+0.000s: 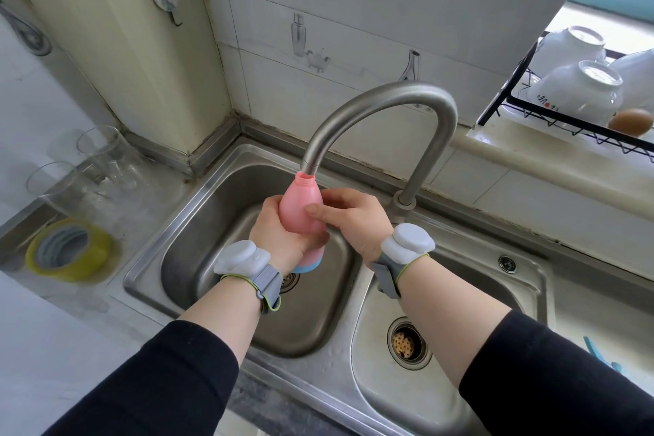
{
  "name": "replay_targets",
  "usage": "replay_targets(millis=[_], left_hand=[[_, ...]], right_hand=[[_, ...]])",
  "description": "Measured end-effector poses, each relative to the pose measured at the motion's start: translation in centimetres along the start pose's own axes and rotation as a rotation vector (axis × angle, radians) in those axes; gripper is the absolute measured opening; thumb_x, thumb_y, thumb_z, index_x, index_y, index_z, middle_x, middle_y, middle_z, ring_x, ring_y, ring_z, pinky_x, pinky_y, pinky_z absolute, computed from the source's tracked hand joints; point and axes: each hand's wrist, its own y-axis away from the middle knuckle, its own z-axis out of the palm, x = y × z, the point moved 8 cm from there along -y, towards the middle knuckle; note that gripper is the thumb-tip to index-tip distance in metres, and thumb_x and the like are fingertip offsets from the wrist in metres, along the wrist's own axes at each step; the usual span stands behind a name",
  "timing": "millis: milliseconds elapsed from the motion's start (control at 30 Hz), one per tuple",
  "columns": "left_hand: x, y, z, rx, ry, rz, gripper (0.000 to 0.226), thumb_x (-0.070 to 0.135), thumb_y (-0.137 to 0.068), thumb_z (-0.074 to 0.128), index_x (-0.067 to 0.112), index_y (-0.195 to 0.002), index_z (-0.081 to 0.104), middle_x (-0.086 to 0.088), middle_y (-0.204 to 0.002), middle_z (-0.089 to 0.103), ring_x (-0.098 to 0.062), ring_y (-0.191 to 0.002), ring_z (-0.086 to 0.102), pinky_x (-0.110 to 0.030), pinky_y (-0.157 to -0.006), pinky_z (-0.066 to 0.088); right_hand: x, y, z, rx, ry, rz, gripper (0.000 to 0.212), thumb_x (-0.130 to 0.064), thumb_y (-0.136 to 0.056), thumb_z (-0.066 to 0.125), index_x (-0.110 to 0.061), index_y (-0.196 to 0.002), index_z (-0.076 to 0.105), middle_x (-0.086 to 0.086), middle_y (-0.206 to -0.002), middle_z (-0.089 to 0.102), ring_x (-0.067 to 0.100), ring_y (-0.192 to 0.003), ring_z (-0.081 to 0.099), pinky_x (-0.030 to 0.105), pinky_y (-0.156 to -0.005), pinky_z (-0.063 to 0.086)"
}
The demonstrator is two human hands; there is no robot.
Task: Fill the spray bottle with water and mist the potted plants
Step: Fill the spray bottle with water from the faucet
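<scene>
My two black sleeves (170,375) fill the bottom of the frame, each wrist wearing a grey strap with a white sensor puck (240,256). Going left to right from there: at the left edge a roll of yellow tape (69,249) lies flat on the desk (53,340), and behind it, further up the left side, two clear glasses (102,159) stand close together against the wall.

In the centre I hold the pink spray bottle (300,209) with both hands over the left basin of the steel sink (198,209). My left hand (279,230) is wrapped around the lower body of the bottle, fingers curled round it. My right hand (348,216) grips the upper body from the other side, its thumb lying across the pink plastic. The bottle is tilted, its blue base toward the drain and its open, capless neck lifted right up to the mouth of the curved metal faucet (389,103). I cannot tell whether water is running.

Right of the hands, the second basin shows a round strainer (408,343). In the upper right of the frame a black wire rack (566,124) holds upturned white bowls (577,88), with a brown egg (631,122) beside them.
</scene>
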Motion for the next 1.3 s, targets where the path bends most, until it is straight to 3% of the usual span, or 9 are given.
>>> replay_targets(millis=[333,667,1300], left_hand=[[-0.2,-0.1,0.6,-0.045,-0.098,0.03,0.092,0.035,-0.045,0.086,0.032,-0.123,0.038,0.012,-0.095,0.056,0.001,-0.072,0.053,-0.018,-0.051,0.037],[-0.9,-0.1,0.3,-0.044,-0.069,0.022,0.077,0.042,-0.042,0.082,0.039,-0.104,0.037,0.018,-0.082,0.057,0.001,-0.069,0.057,-0.017,-0.051,0.038],[-0.9,0.0,0.7,-0.069,-0.094,-0.025,0.073,0.032,-0.052,0.086,0.03,-0.111,0.043,0.017,-0.083,0.055,-0.002,-0.07,0.055,-0.022,-0.053,0.039]], right_hand=[[0.0,0.2,-0.2,0.005,0.032,-0.024,0.04,-0.039,-0.064,0.082,-0.024,-0.099,0.073,-0.011,-0.092,0.074,0.006,-0.09,0.068,0.037,-0.089,0.053],[0.1,0.3,0.0,-0.001,0.013,-0.015,0.042,-0.042,-0.066,0.081,-0.024,-0.103,0.072,-0.011,-0.097,0.073,0.007,-0.094,0.067,0.039,-0.092,0.052],[0.9,0.2,-0.2,0.02,-0.039,0.023,0.034,-0.033,-0.069,0.081,-0.022,-0.101,0.073,-0.009,-0.094,0.074,0.008,-0.092,0.068,0.037,-0.094,0.052]])
